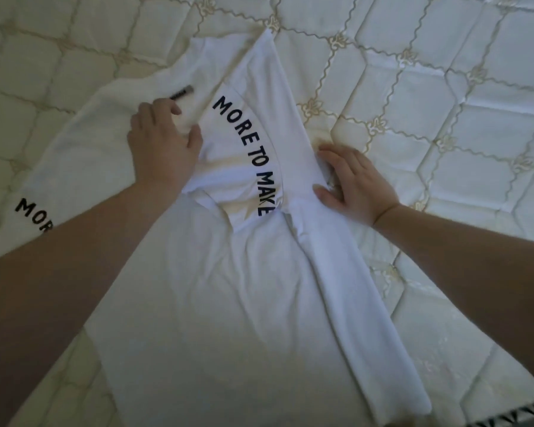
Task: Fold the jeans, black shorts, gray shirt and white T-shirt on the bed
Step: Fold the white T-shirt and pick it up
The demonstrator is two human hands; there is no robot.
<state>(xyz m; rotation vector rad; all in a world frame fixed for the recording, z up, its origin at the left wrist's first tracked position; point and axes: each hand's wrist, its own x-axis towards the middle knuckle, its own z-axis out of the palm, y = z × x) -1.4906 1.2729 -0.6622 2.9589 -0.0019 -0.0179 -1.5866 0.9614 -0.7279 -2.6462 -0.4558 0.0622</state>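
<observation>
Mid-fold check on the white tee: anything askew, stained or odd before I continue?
The white T-shirt has yellowish staining near the collar, beside the left hand, and under the "MORE TO MAKE" print. A brownish mark also shows on the mattress by the right hand. The folded right side lies at a slant.

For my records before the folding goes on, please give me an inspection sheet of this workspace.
Surface: pale quilted mattress, diamond stitching.
Job's things: white cotton T-shirt with black lettering, spread flat, right side folded inward; jeans, shorts, gray shirt not seen.
Clutter: nothing seen.
Hands: left hand rests on the shirt near the collar, fingers relaxed; right hand presses the folded edge, fingers straight.
Cables: nothing seen.
Surroundings: dark patterned strip at the lower right corner.
</observation>
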